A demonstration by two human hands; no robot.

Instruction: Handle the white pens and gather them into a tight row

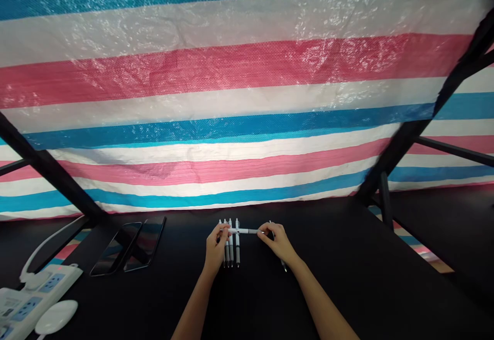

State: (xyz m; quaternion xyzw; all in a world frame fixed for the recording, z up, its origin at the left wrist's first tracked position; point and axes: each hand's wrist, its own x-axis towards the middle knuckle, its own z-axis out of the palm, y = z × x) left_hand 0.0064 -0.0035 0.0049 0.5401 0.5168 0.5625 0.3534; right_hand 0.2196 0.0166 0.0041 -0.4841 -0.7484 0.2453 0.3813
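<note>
In the head view, the left hand (215,246) and right hand (282,246) pinch a white-and-grey pen (244,231) at opposite ends, probably to keep it level and steady. It lies crosswise over a row of pens (231,257) on the black desk (162,304); whether it touches them is unclear. The row's side-by-side order likely keeps each one easy to reach. Another pen (284,266) lies partly hidden beneath the right hand. Two phones (116,250), a power strip (65,279) and a white rounded device (56,317) sit well left, blocking nothing; a striped sheet (247,65) hangs behind.
</note>
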